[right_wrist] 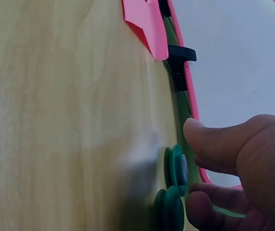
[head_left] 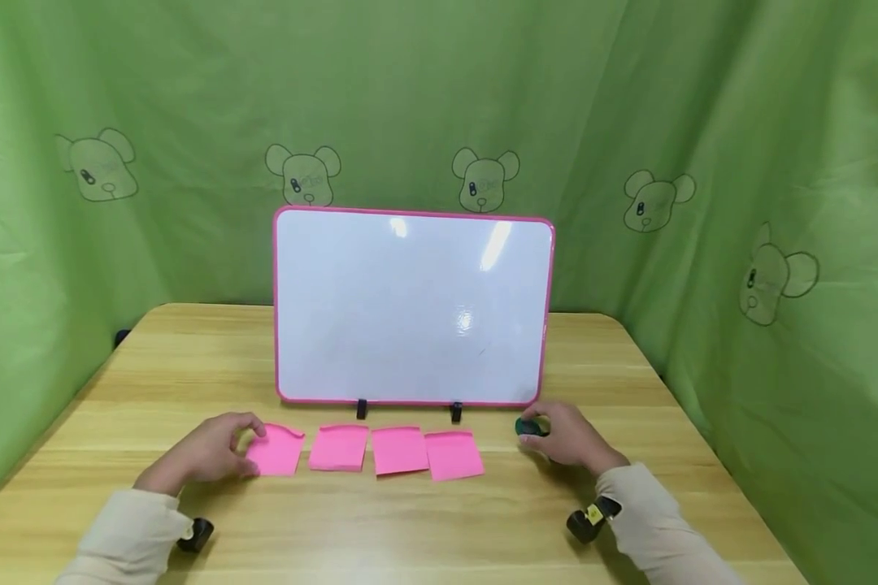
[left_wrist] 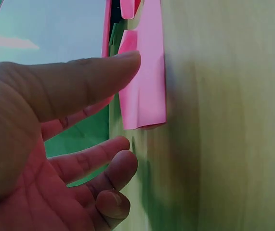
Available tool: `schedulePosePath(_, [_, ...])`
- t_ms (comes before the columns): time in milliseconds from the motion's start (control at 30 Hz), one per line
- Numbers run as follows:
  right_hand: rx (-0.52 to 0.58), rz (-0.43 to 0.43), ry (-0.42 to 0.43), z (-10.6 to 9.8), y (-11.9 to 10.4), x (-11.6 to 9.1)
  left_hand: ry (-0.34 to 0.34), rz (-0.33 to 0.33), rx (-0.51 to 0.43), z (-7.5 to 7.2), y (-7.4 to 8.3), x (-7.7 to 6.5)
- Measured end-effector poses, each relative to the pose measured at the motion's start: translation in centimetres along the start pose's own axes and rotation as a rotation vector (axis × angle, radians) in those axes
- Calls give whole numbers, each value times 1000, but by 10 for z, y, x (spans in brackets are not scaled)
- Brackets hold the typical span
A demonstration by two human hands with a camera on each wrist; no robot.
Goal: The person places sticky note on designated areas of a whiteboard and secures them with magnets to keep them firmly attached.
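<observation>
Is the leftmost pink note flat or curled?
Curled along its far edge: the head and left wrist views show the leftmost pink note with that strip bent up.

Sleeve, left (head_left: 120, 532): pale cream cloth, creased, long, ending at the wrist. Sleeve, right (head_left: 662, 524): matching. Wrist camera, left (head_left: 197, 535): black, compact, rounded, a small pale patch beside the cuff. Wrist camera, right (head_left: 582, 530): black, fitted with a yellow label (head_left: 594, 513), darkly marked (too small for me to read). Fingers (left_wrist: 123, 168): bare, nails short.
</observation>
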State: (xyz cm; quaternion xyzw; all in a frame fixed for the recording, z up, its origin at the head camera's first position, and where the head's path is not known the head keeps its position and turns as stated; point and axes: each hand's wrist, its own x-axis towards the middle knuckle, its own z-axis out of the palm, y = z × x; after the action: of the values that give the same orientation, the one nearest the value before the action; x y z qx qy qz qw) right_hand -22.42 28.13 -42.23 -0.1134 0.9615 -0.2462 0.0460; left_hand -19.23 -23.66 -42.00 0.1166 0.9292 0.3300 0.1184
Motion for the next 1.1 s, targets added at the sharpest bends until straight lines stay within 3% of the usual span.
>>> schedulePosePath(167, [-15, 29, -23, 5, 2, -4, -7, 54, 37, 6, -2, -1])
schedulePosePath(300, [-30, 21, -24, 7, 3, -5, -8, 47, 71, 10, -2, 0])
schedulePosePath(567, [-45, -21, 3, 6, 0, -2, 21, 102, 133, 3, 5, 3])
schedulePosePath(800, [-42, -37, 22, 10, 4, -2, -23, 77, 96, 3, 9, 8])
schedulePosePath(1100, [-45, -54, 25, 9, 3, 0, 16, 46, 112, 3, 8, 11])
